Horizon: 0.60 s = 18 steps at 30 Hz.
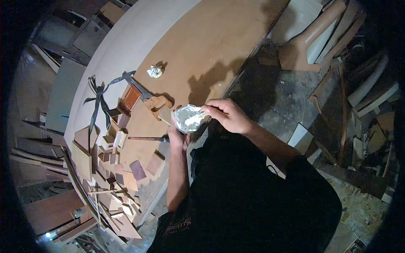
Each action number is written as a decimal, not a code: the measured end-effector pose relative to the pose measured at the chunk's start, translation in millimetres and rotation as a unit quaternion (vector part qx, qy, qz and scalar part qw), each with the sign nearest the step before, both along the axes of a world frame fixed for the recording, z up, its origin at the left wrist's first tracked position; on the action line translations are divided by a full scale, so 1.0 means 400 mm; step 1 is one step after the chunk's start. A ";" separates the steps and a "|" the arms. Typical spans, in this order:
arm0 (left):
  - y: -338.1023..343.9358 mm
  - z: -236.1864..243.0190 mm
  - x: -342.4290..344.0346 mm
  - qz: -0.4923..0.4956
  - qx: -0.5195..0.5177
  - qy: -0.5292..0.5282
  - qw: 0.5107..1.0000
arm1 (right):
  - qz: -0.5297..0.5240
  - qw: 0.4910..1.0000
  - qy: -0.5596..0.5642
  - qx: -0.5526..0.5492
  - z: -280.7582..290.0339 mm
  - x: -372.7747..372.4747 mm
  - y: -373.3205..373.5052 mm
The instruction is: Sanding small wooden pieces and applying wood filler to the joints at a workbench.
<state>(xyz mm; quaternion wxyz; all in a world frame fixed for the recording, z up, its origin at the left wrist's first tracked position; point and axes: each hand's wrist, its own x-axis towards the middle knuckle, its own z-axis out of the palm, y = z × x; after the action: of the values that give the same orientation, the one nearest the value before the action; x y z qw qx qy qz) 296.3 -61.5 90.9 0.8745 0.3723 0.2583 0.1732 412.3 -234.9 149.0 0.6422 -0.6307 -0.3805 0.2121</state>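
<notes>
My left hand (179, 138) is wrapped round a small round container (180, 127) with a shiny rim, held just off the near edge of the table. White paste (194, 119) coats part of its inside. At the container's right rim, my right hand (230, 116) is closed in a pinch; what its fingertips hold is too small to make out. Left of the container lies a tool with a wooden handle (159, 103), which looks like a handsaw. A slim black and red tool (147, 138) points toward my left wrist.
A crumpled white wad (155, 71) rests on the brown tabletop (211, 38). Black straps (99, 101), small wooden blocks (108, 141) and thin offcuts (114, 200) crowd the table's left side. Boards and a large cut panel (297, 52) stand on the right.
</notes>
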 end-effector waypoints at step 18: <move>0.103 -0.154 0.023 -0.052 0.082 0.114 0.989 | -0.008 0.915 0.364 0.175 -0.140 0.006 0.018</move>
<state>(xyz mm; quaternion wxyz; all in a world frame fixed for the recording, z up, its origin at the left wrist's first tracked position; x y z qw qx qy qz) 305.7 -20.3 29.3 0.8138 0.4729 0.3214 0.1041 414.8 -227.9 92.9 0.8383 -0.3904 -0.1464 0.3514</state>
